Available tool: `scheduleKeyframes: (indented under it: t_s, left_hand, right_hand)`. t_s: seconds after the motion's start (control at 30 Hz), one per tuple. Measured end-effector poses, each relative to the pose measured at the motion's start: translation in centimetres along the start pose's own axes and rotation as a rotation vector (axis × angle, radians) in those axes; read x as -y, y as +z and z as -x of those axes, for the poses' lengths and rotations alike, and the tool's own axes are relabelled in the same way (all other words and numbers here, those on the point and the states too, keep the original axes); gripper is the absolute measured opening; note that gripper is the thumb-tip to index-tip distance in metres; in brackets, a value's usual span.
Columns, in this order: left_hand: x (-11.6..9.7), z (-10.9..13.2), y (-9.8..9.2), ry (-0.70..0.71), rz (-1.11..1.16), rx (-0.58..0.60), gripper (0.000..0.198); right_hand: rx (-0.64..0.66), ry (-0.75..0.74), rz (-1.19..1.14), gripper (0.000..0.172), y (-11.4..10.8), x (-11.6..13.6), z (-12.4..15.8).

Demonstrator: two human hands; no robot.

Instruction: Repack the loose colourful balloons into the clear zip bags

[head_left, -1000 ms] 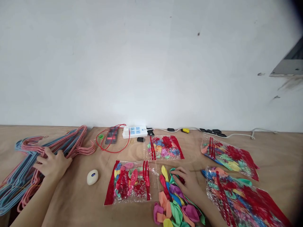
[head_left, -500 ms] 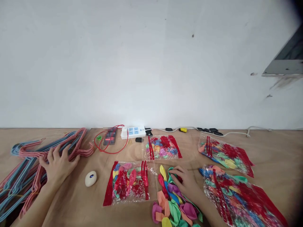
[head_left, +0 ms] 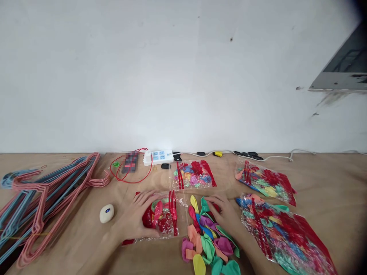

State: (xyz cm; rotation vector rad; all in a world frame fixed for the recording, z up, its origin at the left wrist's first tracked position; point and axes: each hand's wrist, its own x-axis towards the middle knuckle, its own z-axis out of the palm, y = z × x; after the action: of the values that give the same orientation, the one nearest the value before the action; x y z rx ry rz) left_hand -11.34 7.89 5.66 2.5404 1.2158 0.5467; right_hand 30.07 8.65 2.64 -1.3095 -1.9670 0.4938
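Note:
My left hand (head_left: pixel 140 215) lies over the left part of a clear, red-edged bag of balloons (head_left: pixel 164 219). Its fingers are stretched out and the thumb is apart, hiding much of that bag. On the right, my right hand (head_left: pixel 224 212) rests at the top of a pile of loose balloons (head_left: pixel 208 246). Its loosely bent fingertips touch a green balloon (head_left: pixel 204 206); the thumb is hidden. The pile has yellow, orange, purple, blue, red and green balloons, all uninflated.
Pink and blue hangers (head_left: pixel 57 191) are heaped at the left, near a white rounded case (head_left: pixel 106 213). More balloon bags lie at the back (head_left: pixel 195 175) and right (head_left: pixel 289 233). A power strip (head_left: pixel 158 157), red cable (head_left: pixel 137 182) and white cord (head_left: pixel 275 157) run along the wall.
My left hand has left the hangers and moved right onto the front bag of balloons. My right hand stays at the loose balloons. The view has shifted slightly.

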Motion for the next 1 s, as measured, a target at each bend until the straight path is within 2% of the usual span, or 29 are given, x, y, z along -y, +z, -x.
scheduleKeyframes:
  t_s: [0.07,0.17,0.23,0.33,0.43,0.5,0.63,0.87,0.93,1.0]
  left_hand:
    - [-0.1,-0.3,1.3,-0.019,-0.016,0.017,0.119]
    - [0.5,0.2,2.4,-0.027,-0.026,-0.045,0.097]
    - [0.8,0.6,2.6,-0.03,-0.021,-0.09,0.078]
    - [0.8,0.8,2.6,-0.044,-0.02,-0.134,0.06]
    - [0.6,0.7,2.4,-0.05,-0.023,-0.167,0.048]
    - [0.5,0.6,2.4,-0.045,-0.02,-0.181,0.046]
    - [0.5,0.6,2.3,-0.03,-0.018,-0.208,0.043]
    - [0.9,0.8,2.7,-0.029,-0.028,-0.187,0.045]
    - [0.9,0.7,2.7,-0.029,-0.024,-0.191,0.045]
    - [0.9,0.7,2.6,-0.025,-0.023,-0.188,0.045]
  right_hand:
    - [0.002,-0.013,-0.005,0.03,0.0,0.6,0.0]
    - [0.056,-0.045,0.004,0.028,0.1,1.9,0.0]
    - [0.113,-0.051,0.048,0.024,0.2,2.9,0.1]
    - [0.185,-0.04,0.119,0.022,0.3,4.0,0.4]
    - [0.204,-0.069,0.124,0.014,0.7,4.1,0.7]
    - [0.19,-0.093,0.088,0.015,0.9,3.7,0.8]
    - [0.107,-0.026,-0.053,0.021,0.5,2.9,0.5]
    - [-0.173,0.342,-0.274,0.04,-1.4,0.6,-0.2]
    - [-0.263,0.379,-0.25,0.043,-2.0,-0.4,-0.3]
    - [-0.322,0.394,-0.127,0.044,-2.5,-1.4,-0.3]
